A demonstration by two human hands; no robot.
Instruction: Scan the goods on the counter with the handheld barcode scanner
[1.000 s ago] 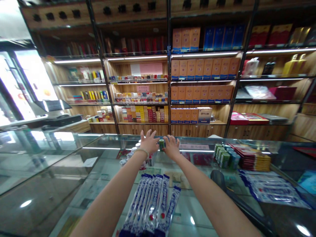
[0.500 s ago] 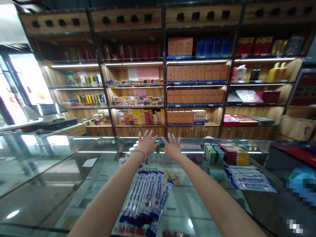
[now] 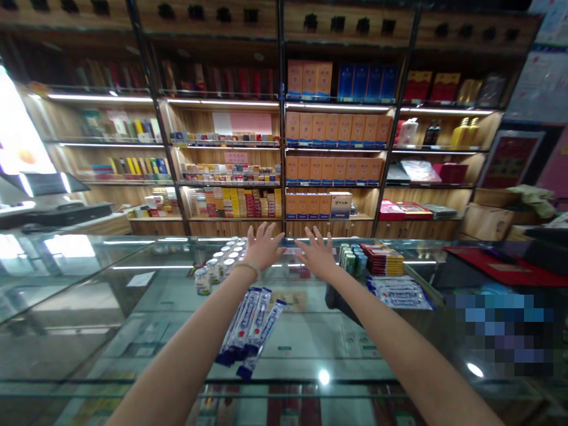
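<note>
Both arms extend over the glass counter [image 3: 89, 331] toward its far edge. The left hand [image 3: 262, 248] and right hand [image 3: 318, 255] are spread fully open, holding nothing, above the surface. Nearest the left hand stand small white-capped jars [image 3: 217, 265], roughly ten. Three blue-and-white packets [image 3: 251, 328] lie closer in.

A single head-worn camera looks forward and slightly down across the glass counter [image 3: 133, 331], close over it, facing the shelves [image 3: 284, 177] beyond.
</note>
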